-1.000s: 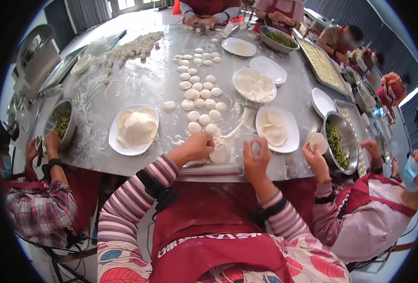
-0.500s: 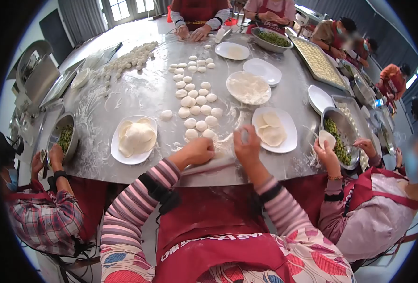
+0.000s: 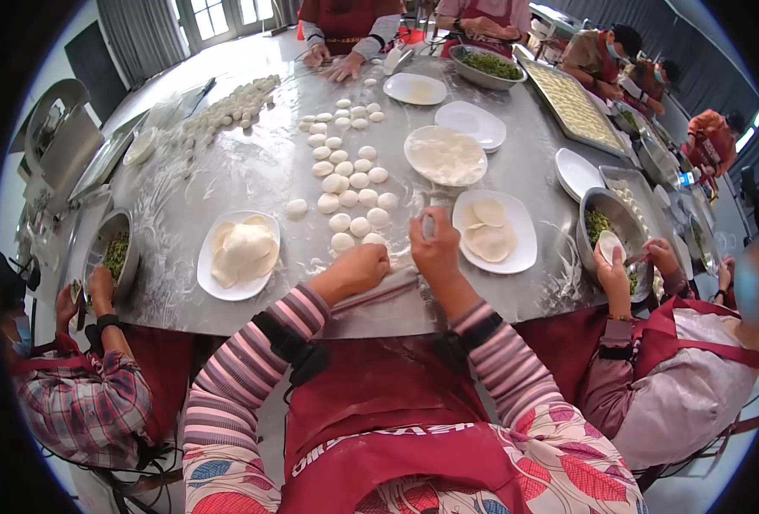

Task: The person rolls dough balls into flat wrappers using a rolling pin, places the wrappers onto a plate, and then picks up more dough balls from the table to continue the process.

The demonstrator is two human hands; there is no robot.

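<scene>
My left hand (image 3: 355, 271) is closed low over the table near its front edge. Whatever its fingers pinch is hidden beneath them. My right hand (image 3: 437, 253) is curled over what looks like a pale rolling pin (image 3: 385, 291), partly visible between my hands. Just beyond my left hand, rounds of white dough (image 3: 360, 226) form a long patch up the table. On the left, a white plate (image 3: 206, 278) holds a heap of flat dough wrappers (image 3: 244, 248). Beside my right hand, another plate (image 3: 523, 248) carries a few wrappers (image 3: 489, 231).
A flour dish (image 3: 445, 156) and more white plates (image 3: 481, 122) stand beyond. Bowls of green filling flank me, left (image 3: 116, 244) and right (image 3: 602, 224). Co-workers sit on both sides, the right one holding a wrapper (image 3: 609, 247). A filled tray (image 3: 572, 104) lies at back right.
My right hand has shifted slightly left and up, its fingers less blurred. My left hand stays nearly in place. The right co-worker's wrapper has moved and is now folded or tilted. The view has shifted a little.
</scene>
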